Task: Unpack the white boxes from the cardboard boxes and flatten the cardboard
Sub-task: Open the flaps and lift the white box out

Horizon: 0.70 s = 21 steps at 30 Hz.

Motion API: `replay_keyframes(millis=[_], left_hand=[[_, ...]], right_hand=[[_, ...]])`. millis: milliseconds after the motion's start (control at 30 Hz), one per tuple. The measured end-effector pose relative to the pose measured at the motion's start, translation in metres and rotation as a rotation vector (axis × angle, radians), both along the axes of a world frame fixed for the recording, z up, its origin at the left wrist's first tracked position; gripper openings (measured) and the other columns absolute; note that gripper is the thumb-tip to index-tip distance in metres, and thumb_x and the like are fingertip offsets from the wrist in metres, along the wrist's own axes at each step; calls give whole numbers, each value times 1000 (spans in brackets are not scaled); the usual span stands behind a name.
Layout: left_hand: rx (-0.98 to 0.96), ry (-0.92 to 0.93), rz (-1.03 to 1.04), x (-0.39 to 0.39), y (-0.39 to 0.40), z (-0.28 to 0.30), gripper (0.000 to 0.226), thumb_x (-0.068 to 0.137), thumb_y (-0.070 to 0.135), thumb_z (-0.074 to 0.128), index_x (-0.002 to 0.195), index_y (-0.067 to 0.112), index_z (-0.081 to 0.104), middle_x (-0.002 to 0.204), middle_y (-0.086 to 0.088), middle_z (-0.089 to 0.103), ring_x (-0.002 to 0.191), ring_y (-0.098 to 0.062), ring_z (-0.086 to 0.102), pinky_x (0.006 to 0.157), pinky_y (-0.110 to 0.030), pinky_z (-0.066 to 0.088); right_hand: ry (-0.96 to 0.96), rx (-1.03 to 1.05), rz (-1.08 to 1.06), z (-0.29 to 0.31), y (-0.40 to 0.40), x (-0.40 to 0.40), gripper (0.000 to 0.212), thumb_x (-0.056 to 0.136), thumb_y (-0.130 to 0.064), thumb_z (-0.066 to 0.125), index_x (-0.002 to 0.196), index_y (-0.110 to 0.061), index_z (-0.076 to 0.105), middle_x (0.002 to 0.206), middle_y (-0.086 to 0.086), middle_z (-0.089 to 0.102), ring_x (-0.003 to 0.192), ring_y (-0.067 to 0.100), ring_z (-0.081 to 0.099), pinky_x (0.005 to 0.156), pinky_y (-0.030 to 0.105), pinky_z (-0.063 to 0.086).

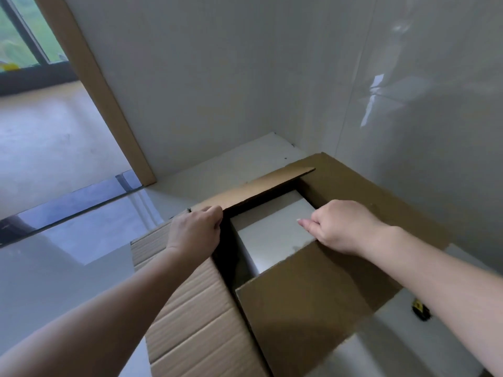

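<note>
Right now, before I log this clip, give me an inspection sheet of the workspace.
Surface: pale glossy floor.
Job's things: cardboard box open, flaps spread; white box still inside.
Clutter: small black-and-yellow object on the floor at right, too small to identify.
Hands: left hand grips the box's left rim; right hand rests at the white box's right edge.
Cables: nothing seen.
Surroundings: white wall corner, brown door frame, window at far left.

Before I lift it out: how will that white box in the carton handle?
The white box has flat faces and crisp edges, so it is probably stiff and unlikely to roll. Its smooth faces may be slippery. It sits deep between the cardboard box walls, so expect little finger room; its weight cannot be judged.
</note>
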<state>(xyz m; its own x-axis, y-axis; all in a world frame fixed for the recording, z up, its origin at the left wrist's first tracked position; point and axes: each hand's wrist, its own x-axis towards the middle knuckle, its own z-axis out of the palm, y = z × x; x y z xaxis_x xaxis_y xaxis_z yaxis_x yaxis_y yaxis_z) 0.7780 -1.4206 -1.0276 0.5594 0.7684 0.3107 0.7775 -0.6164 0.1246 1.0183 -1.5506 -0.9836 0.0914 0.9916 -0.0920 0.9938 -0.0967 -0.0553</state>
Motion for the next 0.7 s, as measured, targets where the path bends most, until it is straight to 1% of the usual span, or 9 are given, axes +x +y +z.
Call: replay_keyframes(millis=[33, 100, 167, 267, 333, 367, 467, 533, 700], left_hand=[[0, -38, -15, 0, 4, 6, 9, 83, 11, 56, 76, 16, 54, 77, -2, 58, 65, -31, 57, 54, -28, 31], [9, -75, -42, 2, 16, 17, 3, 83, 10, 57, 84, 13, 57, 89, -4, 58, 71, -33, 58, 56, -30, 41], [34, -34, -38, 4, 26, 22, 19, 80, 12, 60, 99, 11, 60, 106, -8, 57, 92, -34, 58, 72, -38, 46], [43, 94, -20, 11, 34, 20, 44, 77, 16, 64, 120, 10, 54, 132, -13, 48, 124, -34, 42, 100, -43, 35], [38, 158, -26, 16, 38, 14, 55, 78, 19, 65, 129, 10, 48, 143, -15, 39, 135, -33, 31, 106, -46, 27], [33, 184, -25, 19, 41, 9, 60, 78, 21, 65, 133, 11, 44, 148, -15, 34, 139, -32, 24, 109, -48, 23], [-42, 229, 3, 25, 50, -6, 76, 79, 26, 65, 144, 15, 26, 157, -14, 14, 146, -29, 1, 115, -52, 8], [-57, 268, 11, 30, 57, -16, 83, 80, 30, 64, 148, 17, 18, 159, -14, 5, 146, -30, -7, 116, -54, 2], [-90, 320, 67, 36, 76, -32, 90, 81, 36, 62, 152, 18, 9, 160, -11, -4, 145, -34, -13, 114, -58, -5]], right_hand=[[-16, -47, -9, 12, -3, 0, 53, 99, -48, 31, 58, -16, 42, 57, -1, 46, 52, 16, 43, 52, 30, 35], [-51, -190, -10, 35, -14, -1, 50, 96, -46, 39, 58, -16, 45, 57, 0, 46, 52, 18, 42, 50, 29, 34], [-67, -353, 8, 55, -29, -4, 43, 93, -47, 48, 63, -16, 53, 62, -1, 50, 56, 17, 46, 52, 28, 36], [-134, -522, 37, 71, -56, -13, 39, 88, -56, 53, 94, -20, 65, 84, -2, 62, 75, 16, 57, 59, 27, 43], [-163, -608, 65, 66, -72, -17, 55, 82, -64, 55, 119, -23, 57, 108, 1, 63, 98, 23, 59, 70, 31, 45], [-167, -656, 89, 58, -78, -19, 63, 80, -68, 55, 125, -24, 51, 116, 1, 61, 105, 25, 58, 74, 32, 45], [-128, -744, 157, 22, -96, -24, 80, 75, -76, 50, 135, -25, 41, 130, 2, 52, 115, 27, 52, 91, 42, 48], [-110, -750, 177, -2, -104, -25, 88, 73, -79, 49, 140, -24, 37, 135, 5, 47, 120, 29, 48, 97, 46, 45], [-99, -786, 220, -40, -111, -33, 88, 69, -78, 57, 132, -20, 41, 121, 6, 51, 111, 28, 49, 96, 42, 41]])
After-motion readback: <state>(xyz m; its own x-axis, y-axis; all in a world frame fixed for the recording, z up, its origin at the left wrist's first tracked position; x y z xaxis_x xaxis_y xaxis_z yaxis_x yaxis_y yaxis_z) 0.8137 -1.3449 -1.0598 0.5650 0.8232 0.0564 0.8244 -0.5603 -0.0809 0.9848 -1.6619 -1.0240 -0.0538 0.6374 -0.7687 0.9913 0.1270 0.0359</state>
